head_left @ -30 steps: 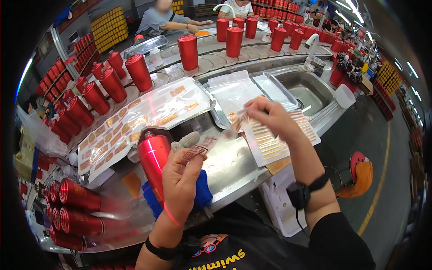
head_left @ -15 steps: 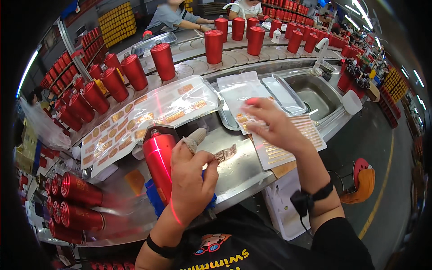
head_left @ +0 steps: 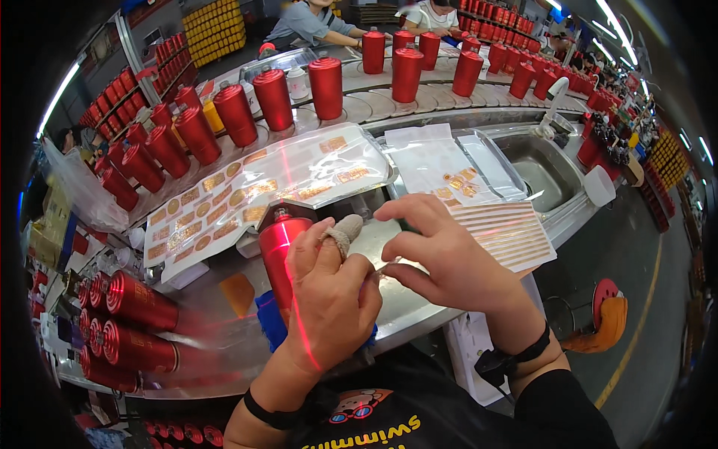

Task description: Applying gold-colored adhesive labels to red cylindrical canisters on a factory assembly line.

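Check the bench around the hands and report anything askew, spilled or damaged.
Nothing is spilled or visibly damaged. One oddity: a red laser line runs across the sticker sheet, the upright red canister and the left hand. The red canisters at lower left lie sideways.

Red can (head_left: 283, 251): glossy metallic lacquer.
Worktop (head_left: 217, 299) under can: brushed steel, dull sheen.
Sticker sheet (head_left: 247, 191) behind can: shiny clear film, gold foil labels.
Finger wrap (head_left: 342, 233) beside can: rough cloth, probably.

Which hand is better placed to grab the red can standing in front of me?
Left, probably. The left hand sits right beside the upright red can, while the right hand is farther off, fingers pinched near the left hand's fingertips.
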